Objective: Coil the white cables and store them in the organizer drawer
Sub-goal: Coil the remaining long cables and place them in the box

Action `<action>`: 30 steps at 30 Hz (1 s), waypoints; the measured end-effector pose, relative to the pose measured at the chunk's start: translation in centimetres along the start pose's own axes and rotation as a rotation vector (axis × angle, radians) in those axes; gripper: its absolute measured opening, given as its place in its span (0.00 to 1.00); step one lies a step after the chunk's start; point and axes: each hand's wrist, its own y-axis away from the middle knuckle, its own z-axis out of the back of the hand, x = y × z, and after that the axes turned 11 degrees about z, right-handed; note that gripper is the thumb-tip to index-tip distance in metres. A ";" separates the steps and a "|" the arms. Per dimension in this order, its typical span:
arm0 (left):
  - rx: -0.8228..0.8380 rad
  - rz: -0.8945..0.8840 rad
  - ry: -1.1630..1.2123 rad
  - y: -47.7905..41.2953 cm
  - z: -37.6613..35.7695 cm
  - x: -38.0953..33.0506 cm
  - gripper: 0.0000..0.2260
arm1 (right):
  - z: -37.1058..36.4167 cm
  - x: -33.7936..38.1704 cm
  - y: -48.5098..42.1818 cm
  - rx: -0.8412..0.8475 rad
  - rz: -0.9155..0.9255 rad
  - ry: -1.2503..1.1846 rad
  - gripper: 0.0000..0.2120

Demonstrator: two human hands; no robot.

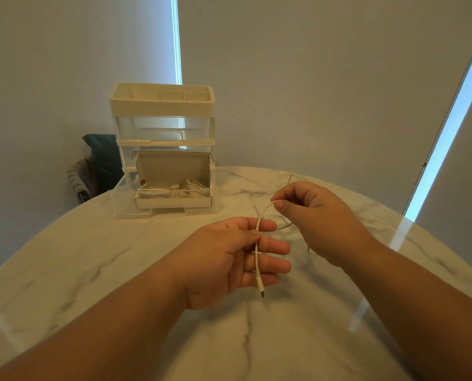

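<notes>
The left hand [226,262] pinches the white cable [257,259] near its plug and the right hand [314,218] pinches it higher up, over the marble surface [113,273], near the open organizer drawer [124,200].

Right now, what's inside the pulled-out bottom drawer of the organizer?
The drawer holds an open cardboard box with white cables bundled inside. The box's front wall hides its floor, so how many cables lie there is unclear.
</notes>
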 end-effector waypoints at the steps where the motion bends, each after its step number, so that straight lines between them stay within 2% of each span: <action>1: 0.006 0.011 -0.001 0.1 0.0 0.0 0.13 | 0.0 0.0 0.0 -0.012 0.012 0.005 0.04; 9: 0.095 0.028 0.045 0.4 -0.2 0.1 0.13 | -0.9 -0.7 0.3 0.006 0.086 0.014 0.06; 16: 0.152 -0.012 0.102 1.0 -0.4 -0.5 0.14 | -1.5 -0.8 0.6 0.072 0.063 -0.096 0.07; 22: 0.046 -0.004 0.081 0.7 -0.5 -0.6 0.13 | -1.0 -1.4 0.2 -0.023 0.040 -0.045 0.04; 30: 0.021 0.032 0.085 0.3 0.1 -0.3 0.11 | -0.9 -1.8 0.2 -0.009 0.027 -0.035 0.04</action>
